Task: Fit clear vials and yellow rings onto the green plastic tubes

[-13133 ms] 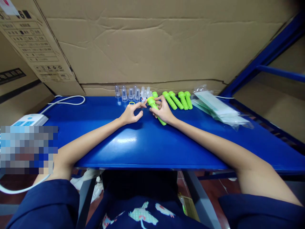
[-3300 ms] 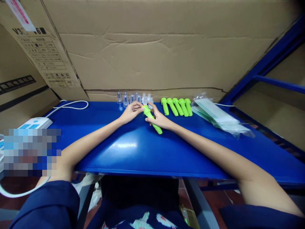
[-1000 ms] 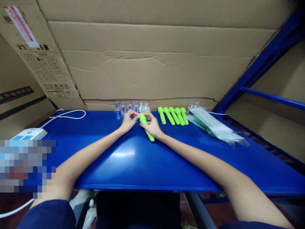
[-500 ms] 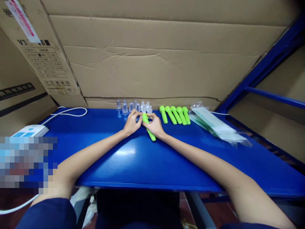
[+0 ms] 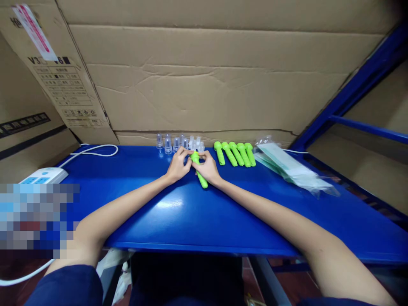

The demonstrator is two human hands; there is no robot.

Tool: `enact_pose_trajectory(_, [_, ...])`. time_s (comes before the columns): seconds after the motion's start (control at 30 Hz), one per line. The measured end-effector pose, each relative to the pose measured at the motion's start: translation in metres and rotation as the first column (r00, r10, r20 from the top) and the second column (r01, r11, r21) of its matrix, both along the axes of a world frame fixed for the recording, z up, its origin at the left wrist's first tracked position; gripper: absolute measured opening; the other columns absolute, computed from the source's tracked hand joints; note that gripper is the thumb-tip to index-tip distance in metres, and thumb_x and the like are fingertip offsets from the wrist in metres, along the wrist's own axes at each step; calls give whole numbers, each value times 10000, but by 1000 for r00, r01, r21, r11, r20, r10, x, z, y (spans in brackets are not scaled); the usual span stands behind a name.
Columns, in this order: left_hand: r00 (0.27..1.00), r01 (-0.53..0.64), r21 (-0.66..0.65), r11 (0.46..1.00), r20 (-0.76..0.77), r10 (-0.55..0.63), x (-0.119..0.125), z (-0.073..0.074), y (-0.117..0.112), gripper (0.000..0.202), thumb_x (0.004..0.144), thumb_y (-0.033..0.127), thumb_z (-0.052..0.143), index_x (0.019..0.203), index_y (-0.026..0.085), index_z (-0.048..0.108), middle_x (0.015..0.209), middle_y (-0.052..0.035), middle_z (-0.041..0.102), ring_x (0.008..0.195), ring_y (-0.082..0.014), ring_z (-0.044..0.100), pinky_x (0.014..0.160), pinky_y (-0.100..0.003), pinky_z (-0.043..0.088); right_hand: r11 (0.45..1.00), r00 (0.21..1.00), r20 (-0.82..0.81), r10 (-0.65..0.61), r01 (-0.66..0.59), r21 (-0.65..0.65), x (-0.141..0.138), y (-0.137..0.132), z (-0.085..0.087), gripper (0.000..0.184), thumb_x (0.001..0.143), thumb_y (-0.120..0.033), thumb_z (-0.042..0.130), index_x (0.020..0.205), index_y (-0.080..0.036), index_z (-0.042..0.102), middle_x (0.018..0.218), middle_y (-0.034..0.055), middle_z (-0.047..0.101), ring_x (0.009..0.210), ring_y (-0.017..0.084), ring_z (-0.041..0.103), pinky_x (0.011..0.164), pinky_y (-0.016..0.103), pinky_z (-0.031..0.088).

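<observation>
A bright green plastic handle [image 5: 201, 178] with a wider head slants between my hands above the blue table. My left hand [image 5: 179, 165] is closed, its fingertips pinching the head end. My right hand [image 5: 208, 167] wraps its thumb and fingers round the upper shaft, leaving the lower end sticking out toward me. Just behind my hands stand several clear plastic cups [image 5: 168, 144] and some smaller whitish clear caps [image 5: 198, 143]. Right of my hands, several similar green handles [image 5: 236, 154] lie side by side. Whether anything small sits between my fingertips is hidden.
Clear plastic bags with pale green-white contents [image 5: 287, 165] lie at the right. On the left are a white power strip [image 5: 47, 175] and its looped cable [image 5: 105, 147]. Cardboard [image 5: 204, 85] walls the back of the blue table [image 5: 204, 225]; a blue metal frame [image 5: 347, 97] rises at right.
The green handle has turned slightly in my hands, its lower end a little more upright. Both hands keep their hold; the whole view has shifted slightly.
</observation>
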State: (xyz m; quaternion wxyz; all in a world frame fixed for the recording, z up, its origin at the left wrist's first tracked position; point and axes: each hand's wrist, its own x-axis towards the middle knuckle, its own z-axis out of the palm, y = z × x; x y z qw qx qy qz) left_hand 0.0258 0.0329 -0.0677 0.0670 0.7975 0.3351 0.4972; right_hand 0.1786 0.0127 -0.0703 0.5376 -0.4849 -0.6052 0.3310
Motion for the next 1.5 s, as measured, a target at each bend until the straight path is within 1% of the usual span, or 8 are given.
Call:
enact_pose_trajectory(0.33, [997,61,-32,998,-48,-63,1,0,1,356,862,50,483,1167,151,638,1226,-132,679,1198,-234,642,1087,-420,502,999,998,-50,36,-35,11,1,11,-11,593,669,-471,752,1077,-242,388,1134,91,680,417,93,586,356,237,460])
enact_pose_trajectory(0.53, [996,11,-169,986,-85,-26,1,0,2,486,881,75,495,1355,125,585,1326,-162,671,1221,-264,659,1091,-443,514,998,996,-65,63,-62,11,1,9,-8,627,678,-481,742,1150,-235,409,1223,135,675,414,99,597,363,255,485])
enact_pose_trajectory(0.73, [995,36,-211,977,-79,-54,2,4,0,472,910,75,478,1350,135,638,1392,-144,651,1296,-263,633,1134,-419,487,997,995,-69,72,-72,0,1,6,-5,660,688,-508,751,1180,-237,404,1244,143,687,441,117,631,398,266,523])
enact_pose_trajectory(0.93, [998,44,-244,969,-29,-52,2,9,-5,470,914,63,501,1349,149,654,1363,-103,668,1234,-242,677,1093,-385,522,997,991,-110,72,-69,29,-1,5,-5,617,687,-534,760,1085,-236,396,1163,121,717,491,138,664,439,271,540])
enact_pose_trajectory(1.1, [1000,-1,-287,958,-16,-4,2,12,-10,439,910,63,521,1309,139,686,1325,-98,676,1141,-243,725,1029,-371,567,997,997,-56,53,-49,61,1,5,-4,557,675,-550,766,1006,-229,455,1129,110,721,554,152,691,493,283,556])
enact_pose_trajectory(1.2, [1000,-11,-277,961,-6,10,2,12,-12,432,899,54,538,1291,135,699,1305,-102,681,1110,-247,738,1008,-359,579,996,999,-48,10,-6,85,1,5,-4,576,652,-568,774,1004,-220,478,1142,130,711,583,168,699,525,308,564])
enact_pose_trajectory(1.33, [1000,-16,-246,969,-7,15,3,11,-13,435,887,50,550,1284,139,706,1319,-89,673,1158,-250,718,1047,-356,562,995,998,-63,-13,19,93,-1,5,-5,608,635,-595,772,996,-224,453,1173,149,694,591,171,697,520,316,561])
enact_pose_trajectory(1.5, [999,-32,-214,976,-14,30,2,9,-12,410,891,74,554,1258,139,724,1304,-75,693,1207,-254,690,1089,-350,539,997,997,-79,0,5,71,-1,6,-6,626,620,-615,789,966,-231,436,1121,126,707,600,169,701,514,305,574])
